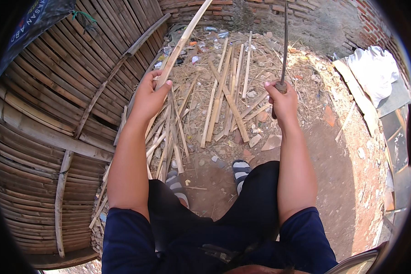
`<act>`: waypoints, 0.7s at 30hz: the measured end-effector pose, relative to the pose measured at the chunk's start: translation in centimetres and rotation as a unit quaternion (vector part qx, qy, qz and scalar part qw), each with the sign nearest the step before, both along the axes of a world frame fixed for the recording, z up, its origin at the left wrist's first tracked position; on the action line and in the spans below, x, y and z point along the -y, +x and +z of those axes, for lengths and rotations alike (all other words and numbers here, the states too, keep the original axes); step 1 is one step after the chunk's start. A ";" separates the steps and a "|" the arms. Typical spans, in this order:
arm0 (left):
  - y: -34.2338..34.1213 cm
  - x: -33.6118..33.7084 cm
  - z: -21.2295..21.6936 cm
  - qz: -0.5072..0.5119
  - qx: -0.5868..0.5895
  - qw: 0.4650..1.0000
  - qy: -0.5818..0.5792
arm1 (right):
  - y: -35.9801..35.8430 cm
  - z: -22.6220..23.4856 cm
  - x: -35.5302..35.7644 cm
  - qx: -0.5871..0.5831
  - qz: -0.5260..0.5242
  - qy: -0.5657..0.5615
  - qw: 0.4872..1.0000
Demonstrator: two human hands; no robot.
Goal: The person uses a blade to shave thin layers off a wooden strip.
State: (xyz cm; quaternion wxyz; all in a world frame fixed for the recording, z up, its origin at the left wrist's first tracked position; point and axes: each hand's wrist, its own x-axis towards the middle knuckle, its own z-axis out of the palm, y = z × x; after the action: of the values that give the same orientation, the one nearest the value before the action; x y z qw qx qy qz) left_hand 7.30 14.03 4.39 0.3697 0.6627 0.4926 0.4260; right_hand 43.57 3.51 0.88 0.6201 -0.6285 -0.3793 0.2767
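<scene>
My left hand (147, 99) is closed around a long pale bamboo strip (187, 35), which slants up and to the right past the top of the view. In my right hand (286, 101) is a long knife (285, 45), gripped by its handle. Its dark, narrow blade stands nearly upright, pointing away from me and apart from the strip. On the ground between and beyond my hands lie several loose strips (237, 107), some crossing each other. More strips (171, 137) are heaped below my left hand, near my foot.
A bamboo slat wall (36, 105) rises close on my left. A brick wall (255, 16) closes off the far side. Rubble and litter (210, 34) cover the ground before it. To the right are a white sack (374, 73) and a leaning board (356, 96).
</scene>
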 end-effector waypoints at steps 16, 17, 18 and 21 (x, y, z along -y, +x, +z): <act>6.1 2.5 -6.2 -0.066 -0.062 0.993 0.081 | 2.1 -0.7 1.2 0.002 -0.002 0.017 1.000; 6.5 2.1 -5.8 -0.071 -0.061 0.992 0.088 | 2.1 -0.7 1.2 0.000 0.002 0.022 1.000; 7.1 2.5 -4.9 -0.071 -0.053 0.994 0.069 | 2.2 -0.6 1.2 -0.003 0.004 0.027 1.000; 8.4 3.8 -3.7 -0.064 -0.017 0.997 0.030 | 2.2 -0.5 1.3 0.006 -0.010 0.016 1.000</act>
State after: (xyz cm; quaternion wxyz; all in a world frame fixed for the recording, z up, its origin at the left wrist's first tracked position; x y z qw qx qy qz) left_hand 15.67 10.28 0.73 0.3679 0.7106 0.4423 0.4050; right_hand 45.78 2.25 0.43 0.6306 -0.6240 -0.3808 0.2609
